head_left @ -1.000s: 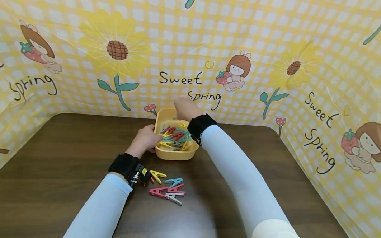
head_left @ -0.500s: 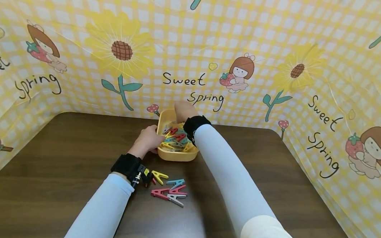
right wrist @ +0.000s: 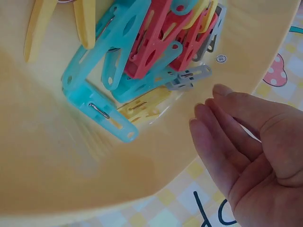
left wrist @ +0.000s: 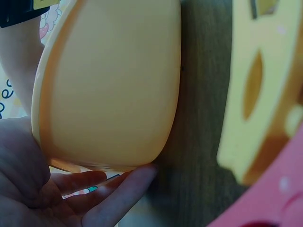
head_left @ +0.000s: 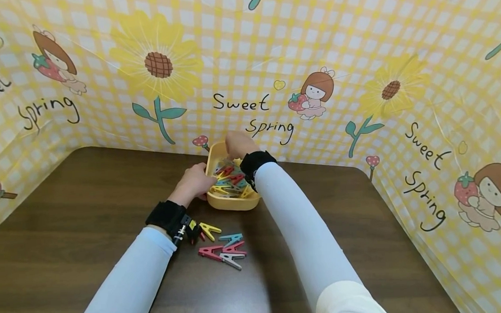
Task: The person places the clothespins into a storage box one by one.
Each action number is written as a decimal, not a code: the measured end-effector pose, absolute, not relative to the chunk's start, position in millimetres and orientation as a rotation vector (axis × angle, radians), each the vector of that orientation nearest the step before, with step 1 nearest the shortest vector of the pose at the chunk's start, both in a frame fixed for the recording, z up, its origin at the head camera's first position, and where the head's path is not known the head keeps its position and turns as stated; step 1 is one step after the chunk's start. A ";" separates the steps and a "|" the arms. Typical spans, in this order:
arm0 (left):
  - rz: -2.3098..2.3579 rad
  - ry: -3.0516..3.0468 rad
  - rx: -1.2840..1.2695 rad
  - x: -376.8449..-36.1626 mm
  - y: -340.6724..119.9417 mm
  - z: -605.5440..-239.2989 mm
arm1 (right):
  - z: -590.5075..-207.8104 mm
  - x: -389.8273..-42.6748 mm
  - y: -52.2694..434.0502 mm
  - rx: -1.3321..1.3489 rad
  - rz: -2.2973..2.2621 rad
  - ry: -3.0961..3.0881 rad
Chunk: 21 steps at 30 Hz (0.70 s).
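Observation:
A yellow plastic bin (head_left: 234,205) stands near the back of the table, holding several clothespins (head_left: 237,179) in red, yellow, blue and grey. My left hand (head_left: 191,182) grips its left wall, with the thumb at the rim and the fingers outside, low against the wall in the left wrist view. Over the far right part of the bin is my right hand (head_left: 240,145). In the right wrist view, its fingers (right wrist: 220,142) are loosely bent with nothing between them, apart from a blue clothespin (right wrist: 102,113) and a grey clothespin (right wrist: 189,77) lying inside.
In front of the bin on the brown table (head_left: 88,221) lie a yellow clothespin (head_left: 210,230), a blue clothespin (head_left: 231,239), a grey clothespin (head_left: 230,258) and several red ones (head_left: 210,252). A yellow checked cloth (head_left: 237,58) rises behind and at both sides.
My right hand and forearm have shifted slightly left over the bin. The left hand keeps its grip, and the clothespins on the table lie as before.

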<state>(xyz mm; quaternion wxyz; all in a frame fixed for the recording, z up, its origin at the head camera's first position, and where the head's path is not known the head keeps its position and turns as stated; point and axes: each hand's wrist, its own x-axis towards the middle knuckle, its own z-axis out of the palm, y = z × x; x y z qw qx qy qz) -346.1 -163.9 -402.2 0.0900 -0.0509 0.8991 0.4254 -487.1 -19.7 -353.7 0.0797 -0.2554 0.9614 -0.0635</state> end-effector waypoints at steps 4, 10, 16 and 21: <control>1.271 2.673 -0.143 -344.3 -163.6 -401.3 | -339.2 -470.5 -12.5 -0.812 -0.224 2.911; 1.262 2.667 -0.150 -341.4 -162.8 -399.7 | -312.4 -447.2 11.1 -0.759 -0.490 2.989; 1.243 2.670 -0.149 -342.8 -162.1 -400.6 | -285.5 -414.0 58.2 -0.444 -0.795 2.929; 1.243 2.661 -0.158 -345.3 -163.6 -402.6 | -298.7 -394.0 89.1 -0.143 -0.860 2.839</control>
